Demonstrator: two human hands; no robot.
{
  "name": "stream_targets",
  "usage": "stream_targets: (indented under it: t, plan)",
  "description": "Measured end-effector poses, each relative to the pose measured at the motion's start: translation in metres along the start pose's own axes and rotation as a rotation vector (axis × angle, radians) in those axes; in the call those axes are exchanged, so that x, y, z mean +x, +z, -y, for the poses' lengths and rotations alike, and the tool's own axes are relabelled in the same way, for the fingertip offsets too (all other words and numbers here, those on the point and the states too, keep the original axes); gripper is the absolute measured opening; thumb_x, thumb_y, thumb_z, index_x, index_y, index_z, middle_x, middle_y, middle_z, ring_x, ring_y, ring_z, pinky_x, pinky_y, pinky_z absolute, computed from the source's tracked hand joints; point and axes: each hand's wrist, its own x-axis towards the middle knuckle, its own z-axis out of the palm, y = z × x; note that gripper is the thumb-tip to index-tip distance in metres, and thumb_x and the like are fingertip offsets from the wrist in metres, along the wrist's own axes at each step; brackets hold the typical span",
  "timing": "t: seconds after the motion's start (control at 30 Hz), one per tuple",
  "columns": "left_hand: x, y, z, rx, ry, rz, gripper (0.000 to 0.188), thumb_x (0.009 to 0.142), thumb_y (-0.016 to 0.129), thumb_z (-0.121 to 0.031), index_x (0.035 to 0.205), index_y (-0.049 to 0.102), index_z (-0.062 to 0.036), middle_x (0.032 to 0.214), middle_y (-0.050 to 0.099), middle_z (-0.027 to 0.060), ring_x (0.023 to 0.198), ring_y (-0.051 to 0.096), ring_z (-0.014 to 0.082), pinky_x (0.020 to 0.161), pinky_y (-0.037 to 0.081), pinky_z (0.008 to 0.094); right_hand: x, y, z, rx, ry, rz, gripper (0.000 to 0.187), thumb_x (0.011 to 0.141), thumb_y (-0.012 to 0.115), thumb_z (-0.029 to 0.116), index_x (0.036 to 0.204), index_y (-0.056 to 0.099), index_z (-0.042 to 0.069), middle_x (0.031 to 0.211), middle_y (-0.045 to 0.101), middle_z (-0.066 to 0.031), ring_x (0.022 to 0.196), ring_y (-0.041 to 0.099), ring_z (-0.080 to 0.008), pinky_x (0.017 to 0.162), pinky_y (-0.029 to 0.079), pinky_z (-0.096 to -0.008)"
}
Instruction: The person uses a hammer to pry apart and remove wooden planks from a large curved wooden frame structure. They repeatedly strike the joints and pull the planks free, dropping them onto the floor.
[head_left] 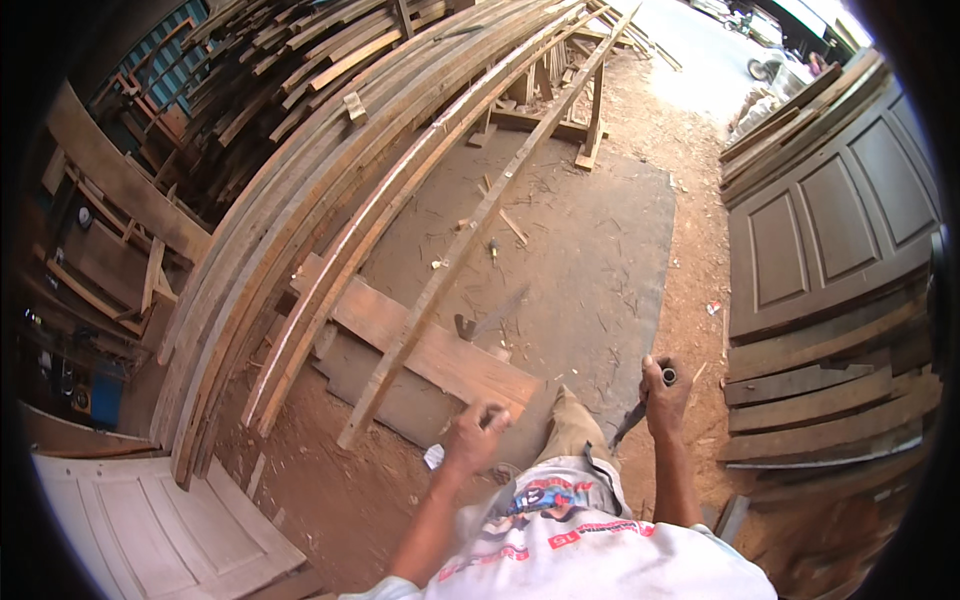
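Note:
My right hand (666, 400) is closed around a dark tool with a round, hollow end (668, 377) facing up. The tool's narrow dark part (627, 424) slants down beside my leg; its exact kind does not show. My left hand (474, 438) hangs in front of my body with its fingers curled together, and whatever they may hold is hidden. Below and beyond it lies a flat reddish-brown board (440, 352). A long narrow timber (480, 215) runs away from near my left hand toward a wooden support (592, 140). A handsaw (492, 316) lies on the dark floor sheet (590, 270).
Long beams (300, 200) stretch along the left, with a timber pile (330, 60) behind. A pale panelled door (150, 530) lies at lower left. Brown panelled doors (840, 220) and stacked planks (820, 400) line the right. A small yellow-and-dark tool (493, 249) and wood scraps dot the sheet.

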Motion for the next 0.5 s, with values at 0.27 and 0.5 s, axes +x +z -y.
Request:
stream_targets:
  t: [0.27, 0.5]
  plan:
    - [0.194, -0.014, -0.071, 0.390, 0.146, -0.456, 0.047, 0.098, 0.066, -0.024, 0.136, 0.054, 0.0014, 0.133, 0.062, 0.0261, 0.125, 0.060, 0.0363, 0.106, 0.047, 0.0457, 0.063, -0.070, -0.019, 0.379, 0.108, -0.093, 0.025, 0.099, 0.062, 0.019, 0.080, 0.053, 0.006, 0.063, 0.049, -0.0021, 0.052, 0.049, -0.0116, 0.047, 0.040, -0.0272]
    - [0.270, 0.034, -0.114, 0.593, 0.065, -0.197, 0.066, 0.093, 0.072, -0.033, 0.144, 0.049, 0.0019, 0.145, 0.053, 0.0243, 0.140, 0.045, 0.0392, 0.119, 0.036, 0.0481, 0.149, -0.155, -0.005, 0.247, 0.018, -0.148, 0.025, 0.101, 0.062, 0.020, 0.082, 0.053, 0.006, 0.065, 0.047, -0.0007, 0.053, 0.046, -0.0097, 0.047, 0.038, -0.0256]
